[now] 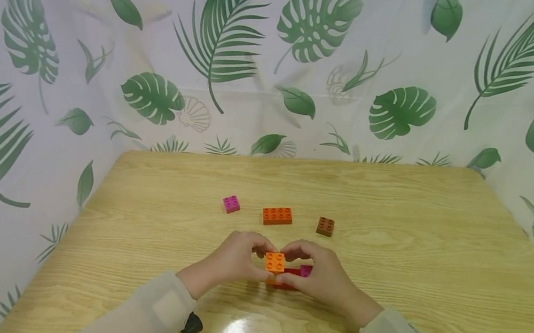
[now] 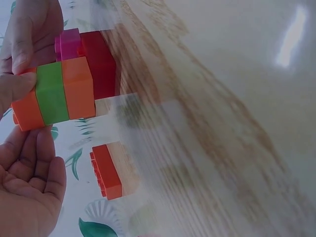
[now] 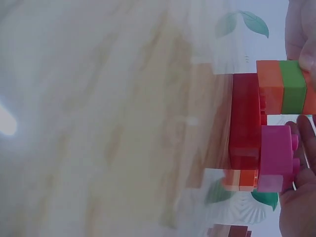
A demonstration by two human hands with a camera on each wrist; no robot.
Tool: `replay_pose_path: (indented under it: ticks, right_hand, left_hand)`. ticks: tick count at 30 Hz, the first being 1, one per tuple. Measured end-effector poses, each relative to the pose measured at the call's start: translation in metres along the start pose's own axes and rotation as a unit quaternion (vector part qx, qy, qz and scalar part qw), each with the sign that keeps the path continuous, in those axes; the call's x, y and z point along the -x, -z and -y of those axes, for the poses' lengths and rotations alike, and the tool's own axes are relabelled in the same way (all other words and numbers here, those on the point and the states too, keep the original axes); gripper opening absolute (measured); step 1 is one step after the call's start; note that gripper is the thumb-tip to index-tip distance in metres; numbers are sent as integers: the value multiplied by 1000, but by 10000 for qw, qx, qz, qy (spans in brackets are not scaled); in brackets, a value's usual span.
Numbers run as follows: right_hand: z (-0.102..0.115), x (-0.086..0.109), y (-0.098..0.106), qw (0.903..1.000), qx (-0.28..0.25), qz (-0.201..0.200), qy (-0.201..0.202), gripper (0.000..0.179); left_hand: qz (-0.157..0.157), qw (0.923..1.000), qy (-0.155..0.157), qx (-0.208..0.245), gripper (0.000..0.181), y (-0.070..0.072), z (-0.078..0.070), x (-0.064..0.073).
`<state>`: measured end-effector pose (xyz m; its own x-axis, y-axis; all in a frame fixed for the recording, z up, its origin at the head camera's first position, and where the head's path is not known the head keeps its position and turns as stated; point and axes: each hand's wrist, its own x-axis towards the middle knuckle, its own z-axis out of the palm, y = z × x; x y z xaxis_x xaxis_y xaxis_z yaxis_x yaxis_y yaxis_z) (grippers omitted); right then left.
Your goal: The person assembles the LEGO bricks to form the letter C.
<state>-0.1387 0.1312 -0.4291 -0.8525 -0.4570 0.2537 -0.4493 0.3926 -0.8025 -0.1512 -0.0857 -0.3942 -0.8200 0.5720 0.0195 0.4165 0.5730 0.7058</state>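
Note:
A small tower stands on the left end of a red brick [image 3: 245,121]: a lower orange brick [image 2: 78,81], a green brick [image 2: 51,93] in the middle and a top orange brick [image 1: 274,262]. A pink brick [image 3: 276,157] sits on the red brick's right end. My left hand [image 1: 241,258] pinches the top orange brick from the left, thumb on the near side and fingertips at the far side. From the right, my right hand [image 1: 321,273] pinches the same brick, its thumb covering part of the red brick in the head view.
Farther back on the wooden table [image 1: 409,244] lie a loose pink brick [image 1: 231,204], a long orange-red brick [image 1: 277,216] and a brown brick [image 1: 325,226]. A leaf-print cloth [image 1: 254,95] hangs behind and beside the table.

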Motion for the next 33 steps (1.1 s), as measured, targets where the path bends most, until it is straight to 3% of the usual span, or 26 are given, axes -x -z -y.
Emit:
replay_pose_path:
  ticks: [7, 14, 23, 28, 33]
  right_hand:
    - [0, -1, -1, 9990, 115, -116, 410, 36]
    - [0, -1, -1, 9989, 180, -128, 405, 35]
    - [1, -2, -1, 9992, 173, -131, 329, 34]
    - [0, -2, -1, 9989, 292, -146, 335, 34]
    - [0, -2, -1, 9992, 219, -140, 299, 33]
  left_hand:
    - [-9, 9999, -138, 60, 30, -1, 2, 0]
    - [26, 9996, -226, 174, 33, -1, 7, 0]
    - [195, 9991, -95, 357, 46, 10, 33, 1]
    - [-177, 9984, 245, 481, 47, 22, 50, -3]
    - [-936, 9906, 754, 657, 46, 33, 67, -9]
